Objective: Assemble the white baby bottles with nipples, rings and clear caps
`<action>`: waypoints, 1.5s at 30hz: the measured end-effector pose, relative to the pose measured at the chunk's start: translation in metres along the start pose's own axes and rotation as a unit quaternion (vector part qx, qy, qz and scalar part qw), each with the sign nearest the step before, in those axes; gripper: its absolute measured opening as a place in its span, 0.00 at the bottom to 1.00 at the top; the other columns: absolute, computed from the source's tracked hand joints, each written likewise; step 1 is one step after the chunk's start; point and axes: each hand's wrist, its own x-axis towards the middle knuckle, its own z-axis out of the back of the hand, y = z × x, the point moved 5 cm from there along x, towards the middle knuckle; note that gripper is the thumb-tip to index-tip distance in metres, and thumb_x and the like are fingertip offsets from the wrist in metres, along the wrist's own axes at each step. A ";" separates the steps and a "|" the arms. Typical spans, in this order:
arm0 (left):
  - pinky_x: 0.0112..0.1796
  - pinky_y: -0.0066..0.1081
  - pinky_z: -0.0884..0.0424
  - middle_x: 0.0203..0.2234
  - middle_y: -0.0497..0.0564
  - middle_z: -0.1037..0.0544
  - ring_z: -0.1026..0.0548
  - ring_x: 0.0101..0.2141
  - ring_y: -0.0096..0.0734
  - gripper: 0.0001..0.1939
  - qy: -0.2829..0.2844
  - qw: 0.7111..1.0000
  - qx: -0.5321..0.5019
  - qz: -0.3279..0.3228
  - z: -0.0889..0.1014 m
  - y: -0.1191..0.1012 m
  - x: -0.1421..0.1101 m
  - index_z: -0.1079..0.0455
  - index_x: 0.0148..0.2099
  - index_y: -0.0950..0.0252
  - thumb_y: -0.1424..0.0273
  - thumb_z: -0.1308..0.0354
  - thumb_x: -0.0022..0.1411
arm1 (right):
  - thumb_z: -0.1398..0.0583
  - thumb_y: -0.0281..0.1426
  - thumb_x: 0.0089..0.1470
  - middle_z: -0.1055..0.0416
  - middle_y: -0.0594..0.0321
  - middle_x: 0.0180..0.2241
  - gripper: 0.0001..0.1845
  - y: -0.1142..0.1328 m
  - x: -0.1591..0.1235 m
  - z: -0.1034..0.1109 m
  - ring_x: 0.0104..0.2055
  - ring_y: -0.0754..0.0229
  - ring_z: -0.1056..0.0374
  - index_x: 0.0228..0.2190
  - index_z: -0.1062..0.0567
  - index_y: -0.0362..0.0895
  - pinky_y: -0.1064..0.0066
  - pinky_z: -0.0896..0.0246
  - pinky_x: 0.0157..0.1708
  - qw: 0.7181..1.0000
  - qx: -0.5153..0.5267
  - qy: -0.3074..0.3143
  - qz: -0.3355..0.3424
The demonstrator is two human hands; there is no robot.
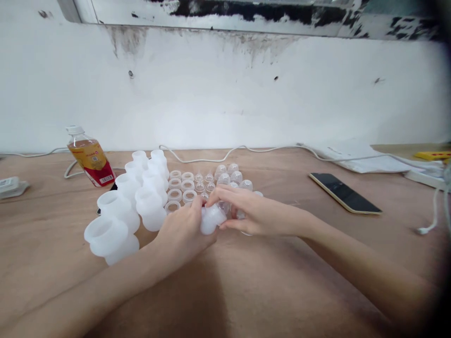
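Observation:
A small milky-white baby bottle (210,220) lies tilted in my left hand (188,223), whose fingers are wrapped round it. From the right, my right hand (243,209) grips the bottle's top end with curved fingers and thumb. A clear dome-shaped cap (224,206) shows between those fingers, partly hidden. Just beyond my hands stand white collar rings (174,195), clear bottle nipples (199,187) and clear dome caps (236,177), several of each in rows. To the left, two rows of white bottle bodies (114,206) stand with open mouths up.
A drink bottle (91,157) leans at the back left. A phone (345,192) lies on the right of the wooden table (275,291). A white cable (229,152) runs along the wall, near papers (355,157). A small white object (10,186) sits far left.

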 end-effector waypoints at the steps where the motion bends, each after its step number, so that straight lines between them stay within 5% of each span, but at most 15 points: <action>1: 0.22 0.28 0.38 0.26 0.50 0.28 0.27 0.26 0.35 0.11 0.003 1.000 -0.013 0.001 0.002 -0.001 -0.001 0.46 0.39 0.65 0.66 0.52 0.55 | 0.42 0.32 0.49 0.35 0.63 0.41 0.15 0.002 -0.001 0.001 0.38 0.63 0.37 0.40 0.37 0.46 0.74 0.42 0.32 1.000 -0.009 -0.007 0.021; 6: 0.20 0.27 0.41 0.25 0.50 0.28 0.28 0.25 0.35 0.11 -0.003 1.000 0.026 0.004 0.004 -0.006 -0.004 0.46 0.41 0.66 0.71 0.54 0.54 | 0.48 0.43 0.51 0.32 0.62 0.32 0.17 -0.003 -0.002 0.006 0.31 0.61 0.36 0.37 0.35 0.45 0.71 0.43 0.29 0.994 -0.059 -0.060 -0.075; 8: 0.19 0.28 0.43 0.25 0.50 0.28 0.28 0.24 0.35 0.10 -0.012 0.999 0.051 0.000 0.004 -0.007 -0.006 0.46 0.41 0.65 0.70 0.54 0.54 | 0.53 0.41 0.56 0.32 0.64 0.27 0.15 -0.003 -0.002 0.003 0.27 0.62 0.37 0.36 0.33 0.45 0.71 0.44 0.26 0.993 -0.067 -0.028 -0.091; 13: 0.22 0.30 0.39 0.27 0.50 0.29 0.28 0.26 0.35 0.13 0.013 0.998 -0.053 0.009 0.005 -0.006 -0.007 0.46 0.40 0.65 0.66 0.50 0.53 | 0.45 0.26 0.49 0.36 0.62 0.43 0.13 0.013 -0.009 0.009 0.43 0.61 0.38 0.40 0.35 0.47 0.70 0.41 0.38 0.997 -0.062 -0.013 0.052; 20: 0.35 0.34 0.34 0.36 0.49 0.33 0.32 0.37 0.35 0.17 0.072 0.972 -0.221 -0.027 0.021 -0.013 -0.016 0.37 0.39 0.62 0.60 0.43 0.48 | 0.47 0.17 0.46 0.37 0.61 0.43 0.17 0.020 -0.019 0.011 0.47 0.65 0.41 0.38 0.38 0.45 0.70 0.43 0.44 0.983 -0.054 -0.021 0.176; 24: 0.31 0.29 0.33 0.32 0.46 0.31 0.31 0.32 0.31 0.14 0.119 0.966 -0.230 0.017 0.029 -0.005 -0.034 0.36 0.34 0.62 0.56 0.48 0.52 | 0.49 0.15 0.48 0.36 0.61 0.42 0.17 0.027 -0.025 0.019 0.47 0.65 0.41 0.37 0.38 0.45 0.69 0.44 0.46 0.947 -0.104 -0.137 0.272; 26: 0.27 0.26 0.34 0.28 0.45 0.30 0.30 0.29 0.29 0.13 0.135 0.967 -0.212 0.033 0.031 0.005 -0.047 0.37 0.33 0.61 0.57 0.49 0.54 | 0.48 0.18 0.48 0.37 0.61 0.42 0.16 0.025 -0.028 0.026 0.47 0.63 0.40 0.38 0.38 0.46 0.68 0.44 0.46 0.935 -0.139 -0.199 0.259; 30: 0.28 0.28 0.35 0.34 0.47 0.29 0.29 0.31 0.32 0.17 -0.056 0.998 -0.041 0.000 0.047 0.030 -0.067 0.41 0.43 0.60 0.60 0.46 0.52 | 0.44 0.28 0.50 0.35 0.58 0.42 0.17 0.005 -0.025 0.022 0.42 0.59 0.36 0.43 0.39 0.44 0.68 0.39 0.38 0.966 -0.197 -0.135 0.100; 34: 0.35 0.36 0.38 0.35 0.51 0.29 0.31 0.37 0.39 0.17 -0.177 0.967 0.165 -0.079 0.054 0.036 -0.080 0.40 0.41 0.61 0.61 0.44 0.51 | 0.43 0.31 0.49 0.32 0.58 0.35 0.16 -0.013 -0.024 0.001 0.33 0.58 0.34 0.41 0.37 0.41 0.70 0.40 0.28 0.969 -0.242 -0.042 -0.022; 38: 0.40 0.45 0.43 0.39 0.54 0.29 0.33 0.41 0.48 0.17 -0.225 0.926 0.290 -0.089 0.059 0.033 -0.082 0.37 0.43 0.60 0.60 0.44 0.51 | 0.43 0.31 0.49 0.32 0.58 0.32 0.10 -0.013 -0.022 -0.015 0.32 0.58 0.36 0.34 0.34 0.41 0.70 0.43 0.28 0.957 -0.290 0.001 -0.012; 45: 0.46 0.51 0.45 0.47 0.59 0.35 0.38 0.49 0.51 0.20 -0.247 0.913 0.320 -0.060 0.062 0.045 -0.073 0.38 0.47 0.61 0.59 0.46 0.53 | 0.43 0.36 0.49 0.31 0.58 0.32 0.11 -0.020 -0.015 -0.028 0.36 0.55 0.37 0.34 0.31 0.43 0.66 0.46 0.34 0.932 -0.361 0.007 0.023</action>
